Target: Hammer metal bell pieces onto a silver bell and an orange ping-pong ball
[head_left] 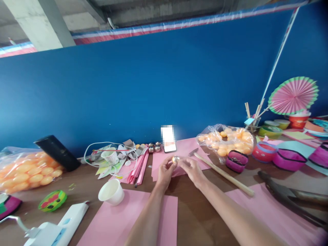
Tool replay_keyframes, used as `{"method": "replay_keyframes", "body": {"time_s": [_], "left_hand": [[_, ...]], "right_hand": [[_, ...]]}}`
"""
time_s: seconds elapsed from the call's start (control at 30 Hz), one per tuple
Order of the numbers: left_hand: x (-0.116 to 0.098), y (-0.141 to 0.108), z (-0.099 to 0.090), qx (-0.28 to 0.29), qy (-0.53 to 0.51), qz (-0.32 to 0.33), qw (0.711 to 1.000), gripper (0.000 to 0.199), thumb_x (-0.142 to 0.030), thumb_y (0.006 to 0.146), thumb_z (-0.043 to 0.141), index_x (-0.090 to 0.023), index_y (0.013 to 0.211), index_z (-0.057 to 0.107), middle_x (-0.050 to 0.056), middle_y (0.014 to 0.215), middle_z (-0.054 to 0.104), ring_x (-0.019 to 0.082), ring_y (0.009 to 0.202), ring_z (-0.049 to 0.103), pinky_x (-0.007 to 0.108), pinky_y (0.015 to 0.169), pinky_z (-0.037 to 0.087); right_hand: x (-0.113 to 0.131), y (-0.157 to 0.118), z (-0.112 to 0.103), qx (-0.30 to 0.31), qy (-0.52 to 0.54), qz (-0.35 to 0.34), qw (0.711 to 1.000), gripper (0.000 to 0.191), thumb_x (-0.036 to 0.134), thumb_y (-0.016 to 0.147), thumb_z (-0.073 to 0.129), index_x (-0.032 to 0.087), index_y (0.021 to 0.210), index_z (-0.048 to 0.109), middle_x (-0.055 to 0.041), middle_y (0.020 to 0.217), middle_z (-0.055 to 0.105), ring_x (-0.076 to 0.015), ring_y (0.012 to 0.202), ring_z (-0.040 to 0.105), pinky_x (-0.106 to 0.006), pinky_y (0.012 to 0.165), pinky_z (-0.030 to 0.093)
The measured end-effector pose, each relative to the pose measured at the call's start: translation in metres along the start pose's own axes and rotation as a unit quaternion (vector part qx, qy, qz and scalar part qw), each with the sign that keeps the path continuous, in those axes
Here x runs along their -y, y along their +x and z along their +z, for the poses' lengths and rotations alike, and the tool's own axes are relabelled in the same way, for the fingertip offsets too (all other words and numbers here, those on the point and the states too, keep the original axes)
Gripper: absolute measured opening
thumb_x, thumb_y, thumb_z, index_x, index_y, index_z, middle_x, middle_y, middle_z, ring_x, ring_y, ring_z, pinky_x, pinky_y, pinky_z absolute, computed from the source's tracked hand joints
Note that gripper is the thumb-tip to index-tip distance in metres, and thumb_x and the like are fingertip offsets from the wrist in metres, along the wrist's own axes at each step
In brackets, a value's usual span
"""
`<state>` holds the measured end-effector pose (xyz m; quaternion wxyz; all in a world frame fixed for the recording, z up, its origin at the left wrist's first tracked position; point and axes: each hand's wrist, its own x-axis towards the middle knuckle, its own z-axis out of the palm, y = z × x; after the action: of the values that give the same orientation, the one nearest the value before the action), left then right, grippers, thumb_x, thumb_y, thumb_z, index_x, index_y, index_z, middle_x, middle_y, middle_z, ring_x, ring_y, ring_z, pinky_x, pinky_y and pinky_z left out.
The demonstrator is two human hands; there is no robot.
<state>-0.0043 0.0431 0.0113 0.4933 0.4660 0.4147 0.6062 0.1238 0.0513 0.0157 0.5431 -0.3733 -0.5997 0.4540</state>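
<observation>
Over the pink paper at the middle of the table, a small shiny metallic ball [175, 159] is pinched at the fingertips. My left hand [165, 172] closes its thumb and fingers on the ball's left side. From the right, my right hand [192, 171] meets it with fingertips drawn together; the exact contact is small and slightly blurred. Just beyond the hands, a phone [170, 149] with a bright screen leans near the blue wall. Several similar shiny balls [155, 147] sit left of the phone. Right of my right hand lies a hammer [225, 174] with a wooden handle.
A white paper cup [111, 192] stands on pink paper at left. Bags of orange balls [33, 171] lie at both sides. A power strip [61, 227] occupies the front left. Folded pink strips [138, 169], a magenta fabric pouch [236, 161] and a dark curved tool [282, 194] surround the workspace.
</observation>
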Motion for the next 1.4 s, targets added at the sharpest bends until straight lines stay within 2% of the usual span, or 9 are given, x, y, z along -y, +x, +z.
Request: {"method": "replay_keyframes", "body": {"time_s": [0.33,0.47,0.8,1.0,1.2,1.4], "left_hand": [[0.0029,0.0009,-0.0007,0.0,-0.001,-0.015,1.0,0.043,-0.029,0.064,0.067,-0.018,0.105,0.059,0.008,0.107,0.063,0.024,0.098,0.057,0.032,0.076,0.049],[0.0024,0.0003,-0.0004,0.002,0.001,-0.028,1.0,0.044,-0.029,0.064,0.067,-0.018,0.106,0.058,0.008,0.108,0.063,0.024,0.096,0.058,0.031,0.075,0.05],[0.0059,0.0015,-0.0021,0.013,-0.001,-0.04,0.999,0.046,-0.029,0.066,0.066,-0.019,0.11,0.057,0.007,0.108,0.063,0.021,0.092,0.06,0.029,0.073,0.051],[0.0062,0.0014,-0.0019,0.015,-0.001,-0.046,0.999,0.047,-0.031,0.066,0.066,-0.019,0.111,0.056,0.006,0.104,0.065,0.02,0.089,0.061,0.028,0.072,0.051],[0.0042,0.0003,-0.0024,0.023,0.009,-0.041,0.999,0.045,-0.032,0.068,0.064,-0.019,0.11,0.056,0.007,0.104,0.064,0.02,0.089,0.061,0.029,0.073,0.05],[0.0048,0.0012,-0.0028,0.03,0.013,-0.016,0.999,0.044,-0.031,0.068,0.064,-0.017,0.109,0.057,0.007,0.097,0.067,0.021,0.091,0.06,0.031,0.078,0.048]], "right_hand": [[-0.0007,0.0005,-0.0027,0.023,-0.003,0.01,1.0,0.025,0.04,0.074,0.057,0.017,0.079,0.065,-0.0073,0.101,0.064,-0.0216,0.096,0.057,-0.033,0.084,0.043],[-0.0021,0.0009,-0.0037,0.02,0.003,0.014,1.0,0.028,0.042,0.073,0.058,0.017,0.081,0.066,-0.0072,0.098,0.065,-0.022,0.096,0.057,-0.033,0.085,0.042],[-0.0085,0.0024,-0.0089,0.055,0.029,0.056,0.997,0.03,0.044,0.073,0.058,0.016,0.082,0.065,-0.0063,0.089,0.067,-0.0218,0.085,0.06,-0.032,0.078,0.044],[-0.0083,0.0016,-0.0083,0.048,0.023,0.043,0.998,0.028,0.042,0.074,0.057,0.016,0.081,0.065,-0.006,0.089,0.067,-0.0209,0.084,0.06,-0.031,0.076,0.044],[-0.0088,0.0016,-0.0073,0.047,0.02,0.035,0.998,0.027,0.041,0.075,0.056,0.016,0.081,0.065,-0.006,0.09,0.067,-0.0205,0.085,0.059,-0.03,0.076,0.043],[-0.0084,0.002,-0.008,0.048,0.021,0.038,0.998,0.027,0.04,0.074,0.056,0.015,0.082,0.065,-0.0061,0.087,0.067,-0.0208,0.084,0.059,-0.031,0.076,0.044]]}}
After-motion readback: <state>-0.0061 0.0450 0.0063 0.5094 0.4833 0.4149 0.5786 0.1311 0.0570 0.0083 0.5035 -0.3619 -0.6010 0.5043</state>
